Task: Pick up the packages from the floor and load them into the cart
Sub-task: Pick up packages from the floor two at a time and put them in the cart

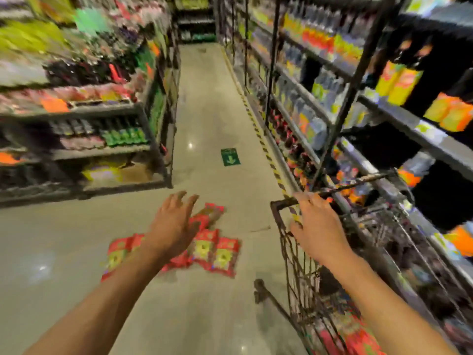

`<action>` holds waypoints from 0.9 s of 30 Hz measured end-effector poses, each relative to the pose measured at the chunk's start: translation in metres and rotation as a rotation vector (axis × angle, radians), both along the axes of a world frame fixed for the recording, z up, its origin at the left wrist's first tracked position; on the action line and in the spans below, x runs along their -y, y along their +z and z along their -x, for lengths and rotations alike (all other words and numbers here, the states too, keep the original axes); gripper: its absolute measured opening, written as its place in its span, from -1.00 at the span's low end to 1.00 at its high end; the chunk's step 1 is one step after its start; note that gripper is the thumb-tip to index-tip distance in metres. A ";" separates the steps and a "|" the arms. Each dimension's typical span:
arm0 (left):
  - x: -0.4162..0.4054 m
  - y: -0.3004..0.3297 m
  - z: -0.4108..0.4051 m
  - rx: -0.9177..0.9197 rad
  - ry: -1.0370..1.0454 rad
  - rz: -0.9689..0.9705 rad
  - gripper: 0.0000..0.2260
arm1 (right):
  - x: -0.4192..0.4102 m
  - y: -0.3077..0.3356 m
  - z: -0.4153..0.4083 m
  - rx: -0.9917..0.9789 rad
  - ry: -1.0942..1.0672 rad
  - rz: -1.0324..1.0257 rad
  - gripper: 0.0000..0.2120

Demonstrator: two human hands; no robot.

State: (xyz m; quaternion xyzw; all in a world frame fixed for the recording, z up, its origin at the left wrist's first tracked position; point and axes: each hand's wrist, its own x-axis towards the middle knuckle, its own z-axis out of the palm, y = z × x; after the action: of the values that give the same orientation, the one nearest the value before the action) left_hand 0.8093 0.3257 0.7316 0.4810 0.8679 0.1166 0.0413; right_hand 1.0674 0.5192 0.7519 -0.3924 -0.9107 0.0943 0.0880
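Note:
Several red packages with yellow-green prints [220, 252] lie spread on the shop floor, partly hidden behind my left arm. My left hand [174, 224] hangs above them with its fingers spread, holding nothing. A dark wire cart [284, 242] stands to the right of the pile, and red packages [358, 336] lie in its basket. My right hand [317, 226] is over the cart's left front corner, fingers loose at the rim. Whether it touches the rim I cannot tell.
I stand in a narrow aisle. Stocked shelves [84, 108] line the left, bottle racks [384, 103] the right. A green arrow sticker [230, 157] is on the floor ahead, and yellow-black tape [258, 131] runs along the right shelf base.

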 end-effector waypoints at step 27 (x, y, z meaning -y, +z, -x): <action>0.311 -0.041 0.440 0.184 0.655 0.186 -0.38 | 0.221 -0.094 0.626 0.215 0.639 0.241 -0.27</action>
State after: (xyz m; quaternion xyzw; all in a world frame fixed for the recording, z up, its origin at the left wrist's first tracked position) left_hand 0.3689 0.0151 0.6907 0.1586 0.9758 0.0867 0.1234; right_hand 0.4417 0.2979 0.6576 -0.1028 -0.9738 0.1821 -0.0894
